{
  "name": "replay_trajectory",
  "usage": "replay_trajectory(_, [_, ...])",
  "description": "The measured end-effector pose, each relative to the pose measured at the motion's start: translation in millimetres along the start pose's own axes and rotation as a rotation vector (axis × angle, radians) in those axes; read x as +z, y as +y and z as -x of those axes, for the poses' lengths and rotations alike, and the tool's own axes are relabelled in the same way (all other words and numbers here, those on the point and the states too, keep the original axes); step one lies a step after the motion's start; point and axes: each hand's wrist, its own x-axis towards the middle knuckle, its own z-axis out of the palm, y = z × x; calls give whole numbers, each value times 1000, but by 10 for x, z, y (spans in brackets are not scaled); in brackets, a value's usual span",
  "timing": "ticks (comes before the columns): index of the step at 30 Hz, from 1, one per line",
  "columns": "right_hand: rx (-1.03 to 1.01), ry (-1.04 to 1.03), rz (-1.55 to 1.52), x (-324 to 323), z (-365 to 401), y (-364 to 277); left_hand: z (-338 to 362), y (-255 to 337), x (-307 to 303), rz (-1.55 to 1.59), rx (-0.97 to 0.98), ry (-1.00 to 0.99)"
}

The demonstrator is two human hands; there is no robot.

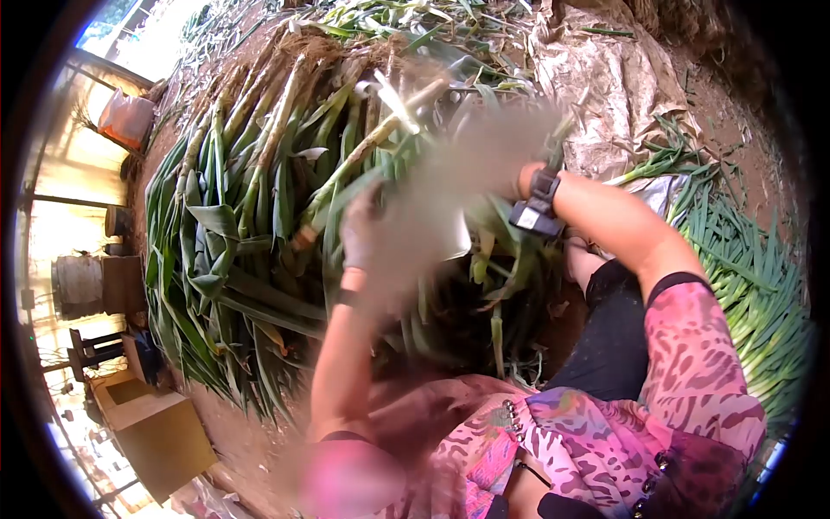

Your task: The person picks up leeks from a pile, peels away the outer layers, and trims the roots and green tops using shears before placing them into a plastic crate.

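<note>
A large heap of long green leafy stalks (259, 173) with pale stems and brown roots lies on the ground in front of me. Over its right part are both my hands, partly hidden by a grey-brown smear across the middle of the view. My left hand (359, 229) looks gloved and is at the leaves, beside a pale stem. Farther right, my right hand (506, 156) is at the stalks, and its fingers are lost in the smear. A dark device sits on my right wrist. What either hand holds is hidden.
Thinner green stalks (743, 285) form a pile at the right. A crumpled pale sheet (605, 86) lies at the upper right. An open cardboard box (160, 432) stands at the lower left, with a bucket (78, 285) and an orange-white sack (127, 117) farther up the left side.
</note>
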Motion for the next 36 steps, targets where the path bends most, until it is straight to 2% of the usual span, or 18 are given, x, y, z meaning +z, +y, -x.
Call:
replay_trajectory(2, [-4, -1, 203, -274, 0, -171, -302, 178, -399, -679, 138, 77])
replay_trajectory(4, [-18, -25, 251, -450, 59, -422, -439, -114, -503, -921, 247, 141])
replay_trajectory(6, [-1, -79, 91, -540, 345, -775, -470, -330, -556, -730, -114, -196])
replay_trajectory(7, [34, -121, -22, -571, 529, -981, -526, -62, -534, -865, -289, -258])
replay_trajectory(8, [-3, -168, -68, -543, 537, -752, -504, 13, -588, -877, -157, -280])
replay_trajectory(9, [-37, -218, -116, -515, 544, -522, -514, -55, -575, -863, -146, -376])
replay_trajectory(10, [-67, -254, 103, -569, 570, -359, -494, -123, -550, -845, -137, -477])
replay_trajectory(11, [-105, -288, 321, -645, 645, -374, -398, 145, -605, -779, -153, -514])
replay_trajectory(12, [14, -304, 464, -787, 746, -387, -321, 200, -595, -736, -162, -519])
replay_trajectory(14, [-13, -174, 508, -1039, 734, -212, -287, 292, -660, -667, -207, -500])
replay_trajectory(15, [-132, -73, 484, -1181, 655, -155, -307, 379, -743, -548, -238, -432])
replay_trajectory(20, [-226, 737, 783, -2303, -71, -853, -506, 794, -1292, 72, -351, 12])
replay_trajectory(23, [-351, 841, 621, -2438, -427, -1211, -645, 821, -1587, 388, -390, 77])
replay_trajectory(28, [-303, 533, 428, -1934, -899, -858, -276, 1328, -1606, 673, -561, 35])
replay_trajectory(31, [-189, 241, 350, -1221, -843, -208, 120, 1592, -1538, 1100, -794, 50])
replay_trajectory(33, [-86, 22, 316, -593, -622, 247, 301, 1639, -1676, 1304, -738, 49])
replay_trajectory(35, [6, -161, 280, 53, -356, 620, 451, 1617, -1775, 1237, -700, 139])
replay_trajectory(36, [-76, -8, 406, 641, -351, 1038, 502, 1591, -1819, 1067, -677, 226])
